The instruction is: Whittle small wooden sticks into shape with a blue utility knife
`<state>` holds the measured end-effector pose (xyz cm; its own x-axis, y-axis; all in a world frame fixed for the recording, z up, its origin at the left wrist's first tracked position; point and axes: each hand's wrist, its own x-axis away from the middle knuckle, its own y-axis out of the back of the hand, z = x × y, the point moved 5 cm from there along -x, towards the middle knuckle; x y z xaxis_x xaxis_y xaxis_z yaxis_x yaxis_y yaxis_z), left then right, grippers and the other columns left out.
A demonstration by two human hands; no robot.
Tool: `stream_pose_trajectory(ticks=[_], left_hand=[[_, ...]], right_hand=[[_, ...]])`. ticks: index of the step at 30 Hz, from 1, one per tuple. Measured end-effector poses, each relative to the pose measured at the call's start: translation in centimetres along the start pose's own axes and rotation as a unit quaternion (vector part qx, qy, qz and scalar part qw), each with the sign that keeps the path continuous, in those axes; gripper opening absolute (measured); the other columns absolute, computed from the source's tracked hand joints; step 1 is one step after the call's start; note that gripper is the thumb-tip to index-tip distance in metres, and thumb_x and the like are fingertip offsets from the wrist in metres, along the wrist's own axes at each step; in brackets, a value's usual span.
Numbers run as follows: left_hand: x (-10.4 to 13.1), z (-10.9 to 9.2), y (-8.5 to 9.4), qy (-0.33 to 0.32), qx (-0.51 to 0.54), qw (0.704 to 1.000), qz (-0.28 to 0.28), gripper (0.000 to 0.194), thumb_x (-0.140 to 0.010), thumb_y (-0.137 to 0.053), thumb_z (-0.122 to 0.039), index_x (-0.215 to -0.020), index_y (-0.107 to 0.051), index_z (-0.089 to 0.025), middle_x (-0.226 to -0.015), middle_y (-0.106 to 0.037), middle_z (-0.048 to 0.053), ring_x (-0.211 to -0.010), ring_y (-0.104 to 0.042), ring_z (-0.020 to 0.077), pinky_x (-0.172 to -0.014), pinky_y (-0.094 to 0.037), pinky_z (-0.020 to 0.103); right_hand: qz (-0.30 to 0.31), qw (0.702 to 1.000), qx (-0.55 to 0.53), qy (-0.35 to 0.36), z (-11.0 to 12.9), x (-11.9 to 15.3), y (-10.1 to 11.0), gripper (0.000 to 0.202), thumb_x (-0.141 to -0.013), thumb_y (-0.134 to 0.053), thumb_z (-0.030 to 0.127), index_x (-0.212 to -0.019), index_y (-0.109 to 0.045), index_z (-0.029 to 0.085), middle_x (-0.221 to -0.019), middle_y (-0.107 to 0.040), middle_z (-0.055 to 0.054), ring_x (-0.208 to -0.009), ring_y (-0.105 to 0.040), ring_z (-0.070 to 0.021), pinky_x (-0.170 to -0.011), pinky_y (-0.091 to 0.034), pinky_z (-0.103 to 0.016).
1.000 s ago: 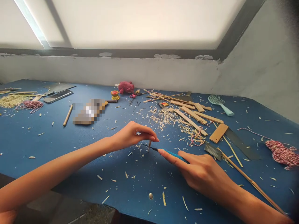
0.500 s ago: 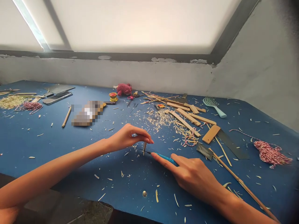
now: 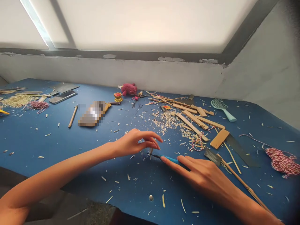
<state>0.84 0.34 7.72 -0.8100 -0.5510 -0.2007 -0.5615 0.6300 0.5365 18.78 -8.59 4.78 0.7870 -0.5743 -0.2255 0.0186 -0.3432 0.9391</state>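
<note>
My left hand (image 3: 138, 142) is closed in a pinch above the blue table, its forefinger raised a little. From under its fingertips a small pale stick (image 3: 151, 151), apparently bamboo, points down; its upper end is hidden by the fingers. My right hand (image 3: 199, 173) grips a craft knife (image 3: 170, 159) by its blue handle, with the forefinger stretched along it. The thin dark blade points left and crosses the stick close to the tabletop. Pale shavings lie around both hands.
Bamboo strips (image 3: 193, 120) and a shavings heap (image 3: 166, 120) lie beyond my hands. Further right are a hairbrush (image 3: 222, 109), red-and-white cord (image 3: 282, 161) and a long stick (image 3: 246, 186). A wooden-edged, blurred-out object (image 3: 92, 115) and a plush toy (image 3: 128, 89) lie towards the back.
The view has swung slightly left, so everything sits further right. My left fingers have spread and lifted a little; the knife blade still lies across the stick. A yellow tip now shows at the left edge.
</note>
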Motion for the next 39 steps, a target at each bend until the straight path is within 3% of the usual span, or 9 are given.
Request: stream_pose_trajectory(ticks=[3,8,15,19,23,25,33,39], left_hand=[[0.1,0.1,-0.3,0.009,0.035,0.999,0.005,0.024,-0.087,-0.052,-0.026,-0.107,-0.059,-0.016,-0.092,-0.070,0.005,-0.084,-0.065,0.0114,-0.081,-0.049,0.027],[0.1,0.6,-0.8,0.038,0.090,0.995,0.015,0.018,-0.085,-0.054,-0.025,-0.096,-0.062,-0.014,-0.096,-0.069,0.007,-0.086,-0.063,0.0121,-0.080,-0.049,0.027],[0.1,-0.2,-1.2,0.014,0.026,0.999,0.022,0.021,-0.088,-0.049,-0.025,-0.099,-0.063,-0.015,-0.098,-0.069,0.006,-0.090,-0.062,0.0123,-0.082,-0.048,0.027],[0.2,-1.0,-0.6,-0.007,-0.001,1.000,-0.020,0.021,-0.089,-0.046,-0.024,-0.101,-0.061,-0.015,-0.096,-0.069,0.006,-0.088,-0.063,0.0124,-0.081,-0.049,0.028],[0.5,-1.9,1.2,-0.034,0.046,0.992,-0.112,0.021,-0.089,-0.047,-0.025,-0.105,-0.056,-0.016,-0.099,-0.068,0.006,-0.097,-0.062,0.0156,-0.086,-0.049,0.030],[0.6,-1.8,1.7,-0.035,0.070,0.988,-0.130,0.025,-0.089,-0.046,-0.024,-0.112,-0.050,-0.017,-0.103,-0.067,0.006,-0.101,-0.061,0.0159,-0.088,-0.049,0.030],[0.5,0.4,-0.4,-0.006,0.010,1.000,0.008,0.024,-0.090,-0.042,-0.024,-0.105,-0.059,-0.015,-0.103,-0.067,0.007,-0.097,-0.061,0.0130,-0.087,-0.048,0.028],[0.3,0.4,-0.5,0.002,0.019,1.000,-0.009,0.021,-0.089,-0.046,-0.022,-0.104,-0.060,-0.016,-0.101,-0.067,0.006,-0.094,-0.061,0.0124,-0.086,-0.048,0.028]], right_hand=[[0.009,1.000,0.018,-0.014,-0.1,0.1,-0.4,0.058,-0.090,-0.035,0.008,-0.144,-0.024,0.026,-0.073,-0.052,0.000,-0.056,-0.047,-0.0084,-0.049,-0.031,-0.021],[0.019,1.000,0.016,0.001,0.3,0.1,-0.4,0.057,-0.090,-0.038,0.010,-0.143,-0.024,0.027,-0.067,-0.049,0.003,-0.055,-0.046,-0.0079,-0.050,-0.028,-0.022],[0.030,0.999,0.006,-0.014,0.5,-0.1,-0.2,0.052,-0.094,-0.038,0.021,-0.143,-0.024,0.028,-0.063,-0.048,0.005,-0.050,-0.043,-0.0063,-0.049,-0.025,-0.023],[0.047,0.999,-0.008,-0.010,0.5,-0.4,0.1,0.053,-0.094,-0.039,0.023,-0.143,-0.022,0.029,-0.062,-0.048,0.006,-0.051,-0.044,-0.0059,-0.048,-0.023,-0.024],[0.038,0.999,-0.006,-0.016,0.4,-0.2,-0.2,0.052,-0.094,-0.037,0.025,-0.144,-0.022,0.028,-0.063,-0.049,0.005,-0.050,-0.043,-0.0061,-0.048,-0.023,-0.024],[0.031,0.999,0.003,-0.017,0.3,0.1,-0.5,0.051,-0.094,-0.037,0.024,-0.144,-0.023,0.028,-0.064,-0.049,0.005,-0.050,-0.042,-0.0063,-0.048,-0.023,-0.024],[-0.007,0.997,0.077,0.015,0.1,0.2,0.3,0.055,-0.092,-0.037,0.014,-0.143,-0.024,0.029,-0.062,-0.044,0.005,-0.051,-0.040,-0.0073,-0.051,-0.025,-0.024],[-0.019,0.994,0.112,-0.007,0.5,-0.4,1.0,0.058,-0.090,-0.038,0.011,-0.144,-0.022,0.029,-0.061,-0.043,0.005,-0.049,-0.038,-0.0078,-0.051,-0.023,-0.025]])
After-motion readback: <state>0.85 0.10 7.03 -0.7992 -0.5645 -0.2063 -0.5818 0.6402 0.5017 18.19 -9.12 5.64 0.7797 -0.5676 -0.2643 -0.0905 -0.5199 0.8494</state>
